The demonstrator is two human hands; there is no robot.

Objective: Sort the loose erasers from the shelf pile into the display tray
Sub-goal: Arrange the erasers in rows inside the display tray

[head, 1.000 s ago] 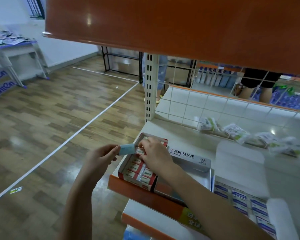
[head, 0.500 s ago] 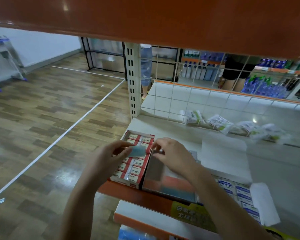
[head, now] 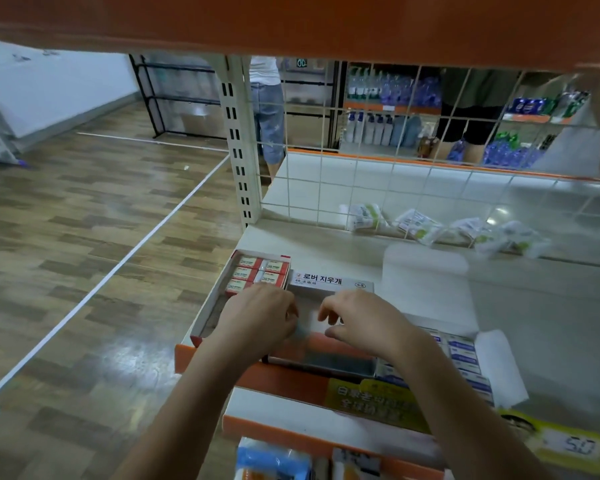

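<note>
My left hand [head: 257, 320] hovers over the seam between two trays at the shelf's front edge, its fingertips pinching a small pale blue eraser [head: 300, 330] that is mostly hidden. The left tray [head: 205, 317] holds red-labelled erasers [head: 260, 271] in its far half. The middle tray [head: 329, 282], a white box with a Korean label on its back wall, looks mostly bare inside. My right hand [head: 357, 318] hangs over this tray with loosely curled fingers and nothing visible in it. A third tray of blue-labelled erasers [head: 461, 351] sits to the right.
An orange upper shelf [head: 291, 19] hangs low overhead. A slotted post [head: 238, 143] and wire grid [head: 395, 188] close the back, with plastic packets [head: 420, 225] lying along the grid. People stand behind the grid. A yellow price tag [head: 568, 445] marks the shelf front.
The view has dropped closer to the shelf. My left hand brought the blue eraser right and down to the middle tray's edge. My right hand shifted right, over the middle tray.
</note>
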